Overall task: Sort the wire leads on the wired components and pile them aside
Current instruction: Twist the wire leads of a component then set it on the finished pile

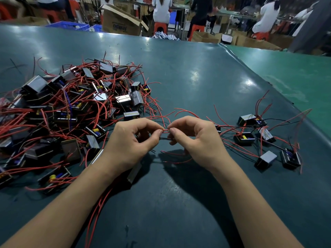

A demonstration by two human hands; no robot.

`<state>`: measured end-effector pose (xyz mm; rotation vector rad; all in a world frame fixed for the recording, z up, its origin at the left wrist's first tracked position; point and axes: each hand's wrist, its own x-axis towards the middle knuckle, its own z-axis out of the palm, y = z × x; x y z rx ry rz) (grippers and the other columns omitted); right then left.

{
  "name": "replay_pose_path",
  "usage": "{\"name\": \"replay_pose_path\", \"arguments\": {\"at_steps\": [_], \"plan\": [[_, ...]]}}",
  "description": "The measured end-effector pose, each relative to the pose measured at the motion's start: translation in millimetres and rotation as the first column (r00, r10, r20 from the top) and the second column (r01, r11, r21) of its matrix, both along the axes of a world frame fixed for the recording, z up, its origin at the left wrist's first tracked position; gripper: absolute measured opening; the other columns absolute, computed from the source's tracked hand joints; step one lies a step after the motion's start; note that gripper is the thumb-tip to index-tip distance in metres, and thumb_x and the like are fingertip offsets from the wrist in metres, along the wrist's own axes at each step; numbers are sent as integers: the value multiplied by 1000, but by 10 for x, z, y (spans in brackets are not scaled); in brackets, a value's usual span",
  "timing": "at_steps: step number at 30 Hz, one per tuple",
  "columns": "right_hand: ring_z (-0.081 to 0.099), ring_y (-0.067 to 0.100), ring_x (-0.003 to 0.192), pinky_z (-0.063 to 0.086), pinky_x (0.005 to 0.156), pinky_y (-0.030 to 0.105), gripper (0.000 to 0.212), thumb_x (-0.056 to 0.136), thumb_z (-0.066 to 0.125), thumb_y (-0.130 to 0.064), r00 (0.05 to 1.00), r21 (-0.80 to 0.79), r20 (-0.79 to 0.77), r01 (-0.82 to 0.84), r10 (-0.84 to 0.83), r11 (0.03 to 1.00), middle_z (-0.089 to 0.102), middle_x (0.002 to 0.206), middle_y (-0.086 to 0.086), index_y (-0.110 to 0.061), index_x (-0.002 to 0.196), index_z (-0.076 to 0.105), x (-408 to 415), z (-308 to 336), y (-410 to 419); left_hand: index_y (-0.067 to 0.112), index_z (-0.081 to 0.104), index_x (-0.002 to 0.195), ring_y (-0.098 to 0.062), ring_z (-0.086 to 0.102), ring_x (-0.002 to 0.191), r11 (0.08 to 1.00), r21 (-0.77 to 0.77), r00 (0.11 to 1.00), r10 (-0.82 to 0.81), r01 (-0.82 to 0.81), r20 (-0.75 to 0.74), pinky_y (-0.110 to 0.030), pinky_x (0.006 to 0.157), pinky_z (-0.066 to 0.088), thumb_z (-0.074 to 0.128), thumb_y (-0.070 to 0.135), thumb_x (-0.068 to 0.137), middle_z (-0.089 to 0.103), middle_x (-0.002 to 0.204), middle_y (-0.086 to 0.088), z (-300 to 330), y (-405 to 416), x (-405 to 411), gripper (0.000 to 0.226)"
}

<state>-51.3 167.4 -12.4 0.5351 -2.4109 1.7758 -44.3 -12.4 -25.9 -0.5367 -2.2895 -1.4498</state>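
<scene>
My left hand (130,142) and my right hand (195,138) meet above the middle of the table, fingertips almost touching. Both pinch the same red wire lead (165,130) between thumb and forefinger. A black lead (165,138) runs between the two hands just below it. The component (134,171) these leads belong to lies mostly hidden under my left wrist. A big tangled heap of wired components (71,108), small black boxes with red and black leads, covers the left of the table. A smaller spread-out group of components (259,140) lies to the right.
The work surface is a dark green mat (179,203); a lighter green surface (295,81) adjoins it at the right. Beyond the far edge stand cardboard boxes (121,22), blue crates (68,25) and several seated people on red stools.
</scene>
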Motion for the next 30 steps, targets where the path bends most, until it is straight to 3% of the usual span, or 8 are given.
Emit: {"name": "replay_pose_path", "arguments": {"at_steps": [4,9,11,14,17,21,24,30], "plan": [[70,17,62,46,40,23,17,88,66,-7,996,-2,85,32,-32,999,71,68,6,-20,78,67,-6,-29,-13,10,75,85,-18,62,62,1000,-13,1000,9,-9,-11,-33,61,51,72,4,84,72,73,1,-8,19,1,7],[69,18,61,46,41,24,16,89,67,-8,989,-19,140,48,-45,999,71,69,9,-18,76,66,-19,-65,-18,9,75,84,-21,61,59,998,-21,998,56,-57,-30,-36,60,50,72,6,84,70,71,2,-16,25,5,4],[68,22,64,49,45,25,15,86,68,-10,995,32,64,78,-80,996,70,68,7,-19,75,66,-13,-81,-32,10,75,83,-18,59,58,998,-25,998,62,-63,-19,-29,58,49,73,6,84,69,70,5,-9,23,3,5],[63,8,65,42,58,9,8,85,68,-9,976,177,-198,124,-88,976,66,67,-7,-14,79,66,-1,-78,-43,11,75,82,-9,57,55,998,-28,998,51,-51,20,-16,55,45,74,4,82,69,69,7,0,17,4,7],[62,11,67,39,59,6,4,87,67,-8,952,220,-301,120,-49,968,65,71,-6,-11,84,66,-4,-71,-31,9,76,84,-15,61,59,1000,-22,999,14,-13,47,-21,57,49,73,4,82,71,71,2,3,6,7,6],[66,13,65,48,46,22,13,91,66,-8,998,-13,64,-4,5,1000,67,72,-2,-18,83,65,-14,-20,-17,9,77,85,-13,64,64,999,-30,1000,-11,11,10,-21,61,50,73,3,83,72,74,1,19,-19,0,7],[64,11,61,44,38,22,10,92,64,-8,941,-218,316,-54,123,975,67,71,0,-13,84,65,-16,16,23,7,76,85,-12,66,67,997,-68,998,-38,35,-47,-23,64,51,73,1,83,72,76,1,29,-25,3,7],[61,10,54,38,34,18,13,95,59,-12,892,-236,418,-80,175,969,62,66,-1,-12,83,63,-20,25,24,9,76,86,-13,67,69,995,-66,993,-83,77,-86,-31,64,52,70,7,82,72,77,1,24,-33,1,7]]}}
